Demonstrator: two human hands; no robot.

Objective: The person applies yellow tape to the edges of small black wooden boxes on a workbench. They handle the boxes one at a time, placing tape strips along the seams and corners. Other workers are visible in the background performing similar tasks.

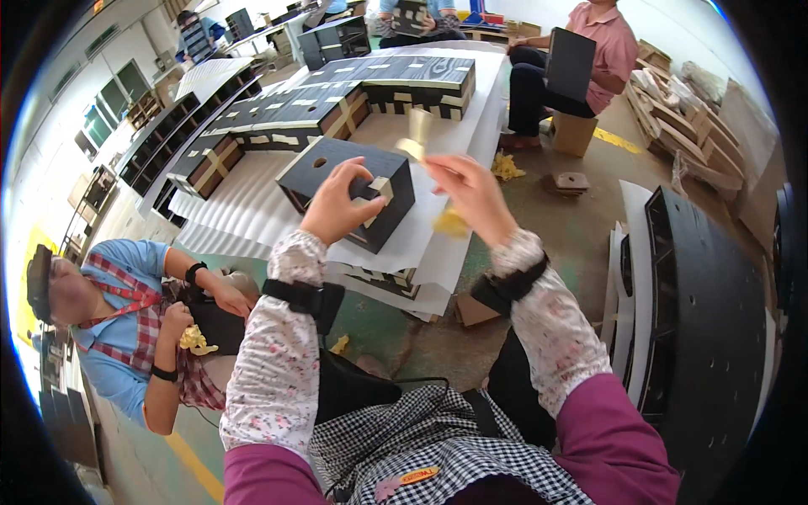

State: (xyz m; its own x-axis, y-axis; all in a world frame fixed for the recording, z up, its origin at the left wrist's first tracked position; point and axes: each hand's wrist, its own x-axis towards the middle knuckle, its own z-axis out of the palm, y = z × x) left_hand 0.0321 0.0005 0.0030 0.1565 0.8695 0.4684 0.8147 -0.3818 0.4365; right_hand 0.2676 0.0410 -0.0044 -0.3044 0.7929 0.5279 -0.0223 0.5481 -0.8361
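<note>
A black wood-grain box (pixel 353 165) with a round hole in its top sits on the white-covered table before me. My left hand (pixel 337 202) is at its near side, thumb and forefinger curved apart, seemingly touching the box. A pale masking tape piece (pixel 381 190) sticks to the box's edge by those fingertips. Off to the box's right, my right hand (pixel 470 192) pinches a strip of masking tape (pixel 416 136), which stands up from the fingers and is slightly blurred. Crumpled yellow tape (pixel 450 223) shows just below that hand; whether it hangs from it, I cannot tell.
Behind the box lie rows of taped black boxes (pixel 311 105) on white foam sheets (pixel 227 219). At left a seated person (pixel 126 320) holds crumpled tape; another (pixel 589 67) at right holds a black panel. Large black panels (pixel 699 311) stand at right. Wood scraps (pixel 682 126) lie beyond.
</note>
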